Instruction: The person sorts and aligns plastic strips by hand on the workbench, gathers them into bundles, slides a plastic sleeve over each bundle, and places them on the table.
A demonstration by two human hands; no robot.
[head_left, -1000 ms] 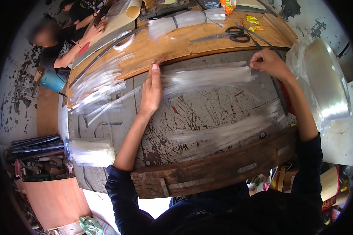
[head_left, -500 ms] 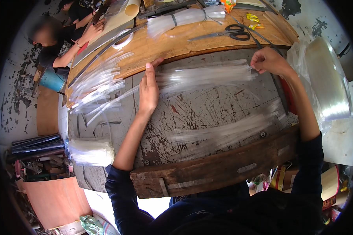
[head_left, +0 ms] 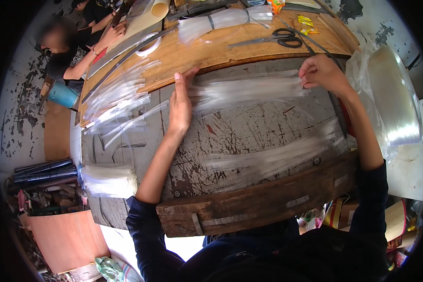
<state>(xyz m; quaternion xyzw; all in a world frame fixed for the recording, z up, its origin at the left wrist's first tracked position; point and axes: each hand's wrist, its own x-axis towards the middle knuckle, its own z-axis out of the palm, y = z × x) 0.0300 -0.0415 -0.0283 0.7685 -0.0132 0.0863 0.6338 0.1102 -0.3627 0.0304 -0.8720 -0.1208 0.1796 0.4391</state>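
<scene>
A bundle of clear plastic strips (head_left: pixel 249 90) lies across the far part of the scratched grey board, slightly blurred. At its left end stands my left hand (head_left: pixel 181 103), fingers stretched out and the palm side against the strip ends. My right hand (head_left: pixel 326 75) is at the opposite end, its thumb and fingers pinched on the ends of the strips. Nearer to me, a looser group of clear strips (head_left: pixel 272 157) is spread on the board. More strips (head_left: pixel 115 103) lie fanned out to the left of my left hand.
Scissors (head_left: pixel 272 40) and a tied strip bundle (head_left: pixel 225 22) lie on the wooden tabletop, with a tape roll (head_left: pixel 149 45). Another stack of strips (head_left: pixel 109 181) sits at the left. A thick wooden beam (head_left: pixel 258 199) edges the board. Another person (head_left: pixel 63 56) works at far left.
The view has shifted very slightly. My right fingers have closed in a little at the strip ends; my left hand stays in place against the bundle.
</scene>
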